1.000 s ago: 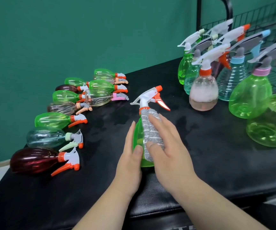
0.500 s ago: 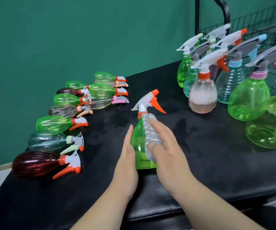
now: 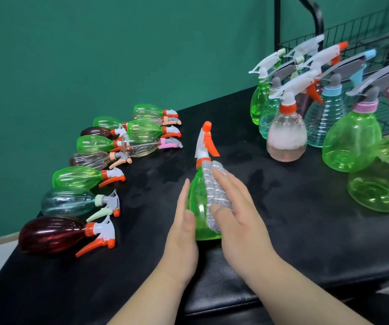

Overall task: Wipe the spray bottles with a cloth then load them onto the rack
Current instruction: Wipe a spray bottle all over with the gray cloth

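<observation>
A green spray bottle (image 3: 198, 207) with an orange and white trigger head stands upright on the black table (image 3: 294, 226) in front of me. My left hand (image 3: 181, 235) holds its left side, thumb on the front. My right hand (image 3: 242, 219) holds a grey and white cloth (image 3: 214, 191) and presses it against the bottle's right side, up to the neck. The black wire rack (image 3: 352, 31) is at the far right, behind a group of standing bottles.
Several small bottles lie on their sides in a row at the left, from a dark red one (image 3: 50, 235) near me to green ones (image 3: 146, 111) farther back. Several upright bottles stand at the right, among them a pinkish one (image 3: 284, 139) and a large green one (image 3: 350, 141).
The green bottle has turned about its upright axis, so its orange nozzle now points away from me. Both hands stay on it, the cloth still on the right side.
</observation>
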